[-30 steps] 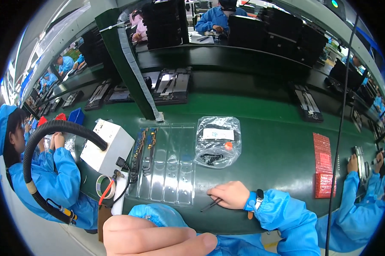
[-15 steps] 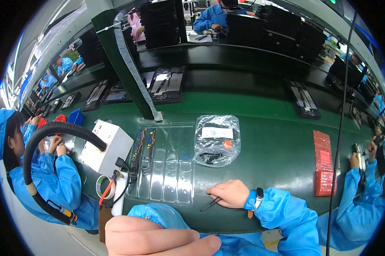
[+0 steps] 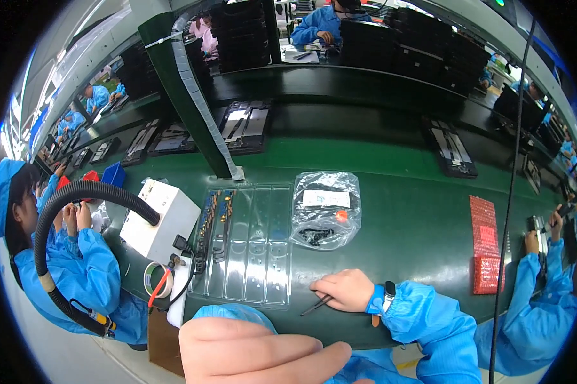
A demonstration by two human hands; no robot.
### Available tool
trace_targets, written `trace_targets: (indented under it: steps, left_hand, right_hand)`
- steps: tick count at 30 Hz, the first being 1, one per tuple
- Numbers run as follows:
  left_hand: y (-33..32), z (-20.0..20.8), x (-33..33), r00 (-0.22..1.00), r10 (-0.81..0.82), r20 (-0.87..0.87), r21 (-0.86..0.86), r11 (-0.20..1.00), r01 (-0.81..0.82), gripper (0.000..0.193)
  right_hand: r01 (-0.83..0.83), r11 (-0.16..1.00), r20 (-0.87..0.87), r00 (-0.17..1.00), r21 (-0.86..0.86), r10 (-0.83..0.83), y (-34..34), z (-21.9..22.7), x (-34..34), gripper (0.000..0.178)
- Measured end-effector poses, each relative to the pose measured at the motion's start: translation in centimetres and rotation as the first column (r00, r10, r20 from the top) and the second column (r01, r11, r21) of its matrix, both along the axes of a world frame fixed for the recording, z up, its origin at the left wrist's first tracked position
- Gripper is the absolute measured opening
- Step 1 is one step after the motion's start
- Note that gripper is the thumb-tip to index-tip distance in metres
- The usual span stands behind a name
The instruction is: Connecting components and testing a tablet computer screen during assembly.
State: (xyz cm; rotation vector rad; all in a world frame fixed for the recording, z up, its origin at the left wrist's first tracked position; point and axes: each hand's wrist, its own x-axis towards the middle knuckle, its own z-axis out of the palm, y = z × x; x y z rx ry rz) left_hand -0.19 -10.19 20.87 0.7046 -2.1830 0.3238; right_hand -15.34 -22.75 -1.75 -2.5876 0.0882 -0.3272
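Note:
My right hand (image 3: 347, 290) rests on the green bench top, closed around dark tweezers (image 3: 316, 306) whose tips point left and toward me. A watch sits on that wrist. Large and close at the lower edge is my left hand (image 3: 256, 352), raised above the bench. Its fingers stretch to the right with nothing visible in them; its palm is hidden. Left of the right hand lies a clear plastic tray (image 3: 256, 243) with grooves. Small dark parts with gold and blue bits (image 3: 223, 214) fill its left columns. Beyond the right hand sits a clear bag (image 3: 327, 214) of black parts.
A white box (image 3: 160, 217) with a black hose stands left, beside a tape roll (image 3: 156, 281). Red bubble wrap (image 3: 487, 246) lies right. A green post (image 3: 196, 105) rises behind the tray, and a black cable (image 3: 509, 205) hangs at right. Co-workers sit on both sides.
My left hand has shifted a little to the right near the lower edge. My right hand and the tweezers have stayed put. Device trays at the back have slid slightly left.

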Motion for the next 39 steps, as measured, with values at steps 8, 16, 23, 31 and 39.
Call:
trace_targets:
  steps: [8, 16, 23, 31, 39]
  left_hand:
    - [0.3, 0.3, -0.5, 0.997, 0.050, -0.053, 0.038, 0.998, -0.048, 0.015]
    - [0.2, 0.7, -0.7, 0.997, 0.071, 0.025, 0.059, 0.996, -0.073, 0.017]
    - [0.3, 0.4, -1.0, 0.992, 0.125, -0.019, 0.074, 0.990, -0.123, 0.016]
    - [0.6, -1.7, 0.3, 0.996, 0.091, -0.011, 0.103, 0.991, -0.089, 0.019]
    - [-7.7, -7.8, -5.1, 0.786, 0.150, -0.600, 0.201, 0.979, -0.033, 0.025]
  right_hand:
    - [-0.001, 1.000, 0.000, 1.000, 0.011, 0.001, -0.1, 0.0, 0.0, 0.023]
    - [-0.014, 1.000, -0.002, 1.000, 0.022, 0.014, -0.1, -0.1, 0.0, 0.025]
    - [-0.007, 1.000, -0.007, 1.000, 0.004, 0.007, -0.1, 0.0, 0.0, 0.025]
    - [0.322, 0.871, 0.227, 0.878, 0.372, -0.421, -1.1, 0.5, 0.3, 0.014]
    - [0.454, 0.541, 0.376, 0.407, 0.708, -0.833, -11.2, -1.8, -1.7, 0.015]
